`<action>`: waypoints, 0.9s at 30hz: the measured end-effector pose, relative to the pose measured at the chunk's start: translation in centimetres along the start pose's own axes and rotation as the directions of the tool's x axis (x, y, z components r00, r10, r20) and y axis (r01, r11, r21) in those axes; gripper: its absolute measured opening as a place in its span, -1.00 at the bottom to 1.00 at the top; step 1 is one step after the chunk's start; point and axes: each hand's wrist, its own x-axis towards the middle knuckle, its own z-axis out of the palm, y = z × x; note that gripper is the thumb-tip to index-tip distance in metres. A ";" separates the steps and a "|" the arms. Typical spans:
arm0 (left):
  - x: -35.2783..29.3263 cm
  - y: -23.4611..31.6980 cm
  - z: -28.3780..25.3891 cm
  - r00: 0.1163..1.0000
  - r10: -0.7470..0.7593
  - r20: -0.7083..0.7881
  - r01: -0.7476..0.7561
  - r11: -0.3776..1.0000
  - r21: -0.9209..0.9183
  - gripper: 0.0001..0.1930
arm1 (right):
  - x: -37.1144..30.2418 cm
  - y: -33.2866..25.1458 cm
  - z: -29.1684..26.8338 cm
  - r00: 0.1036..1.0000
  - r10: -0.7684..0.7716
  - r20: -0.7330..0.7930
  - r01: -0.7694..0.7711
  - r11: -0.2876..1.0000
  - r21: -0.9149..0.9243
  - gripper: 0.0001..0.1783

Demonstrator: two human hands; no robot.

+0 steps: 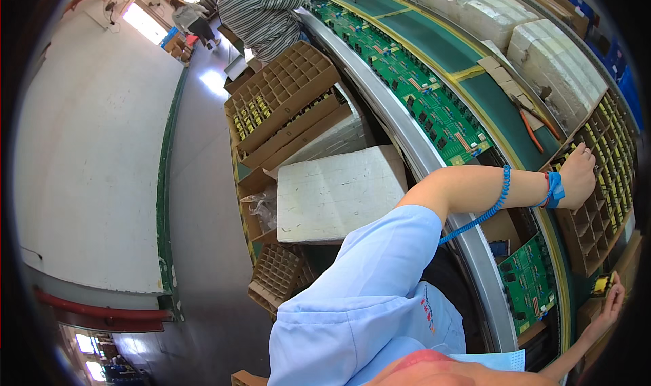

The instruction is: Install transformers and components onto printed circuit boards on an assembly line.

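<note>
Head view, as seen from beside the line: one small yellow-and-black block-shaped component [601,286], held in the fingers of the right hand [608,307] at the lower right, just outside a brown cardboard box with a grid of dividers [573,244]; it appears rigid and fairly dense for its size, likely light enough for one hand, best taken by its sides, sparing any leads beneath. Left hand [578,179], one, bent over that box among the dividers; whether its fingers close on anything, I cannot tell. On the same wrist, one blue wrist strap [555,190] with one coiled blue cord [503,196]. In the box, many similar yellow pieces [612,157], too crowded to count, with several bare cells at the near end. Green circuit boards: one nearby [525,281], plus a long row [420,91] farther up the bench whose joins cannot be counted. One hand tool with two orange handles [531,130], near the box. White foam blocks [556,67], at least two, on the far side; one broad white foam slab [332,196] on the near side. Other divided cartons: at least two stacked [281,94], one smaller [274,277]. Other people: two, one in a striped shirt [261,13], one farther off [192,20].
</note>
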 end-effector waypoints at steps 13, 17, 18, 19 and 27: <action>-0.4 -4.7 -1.7 0.994 0.035 -0.099 -0.056 0.973 -0.223 -0.89 | -1.6 4.7 3.5 0.991 -0.062 -0.122 0.025 0.959 -0.283 -0.84; -0.3 -5.0 -2.1 0.995 0.045 -0.094 -0.067 0.966 -0.249 -0.83 | -3.1 -0.1 6.2 0.969 -0.128 -0.209 -0.050 0.732 -0.679 -0.67; -0.1 -4.5 -2.0 0.993 0.057 -0.101 -0.080 0.968 -0.239 -0.81 | -3.5 -1.3 6.6 0.973 -0.041 -0.229 -0.131 0.718 -0.683 -0.64; 0.0 -3.9 -1.8 0.993 0.060 -0.102 -0.086 0.959 -0.272 -0.82 | -3.9 -1.8 6.8 0.973 0.028 -0.231 -0.182 0.711 -0.680 -0.53; 1.1 -0.7 -1.0 0.998 0.050 -0.034 -0.047 0.995 0.091 -0.69 | -4.1 -0.2 6.8 0.990 0.058 -0.129 -0.128 0.764 -0.633 -0.38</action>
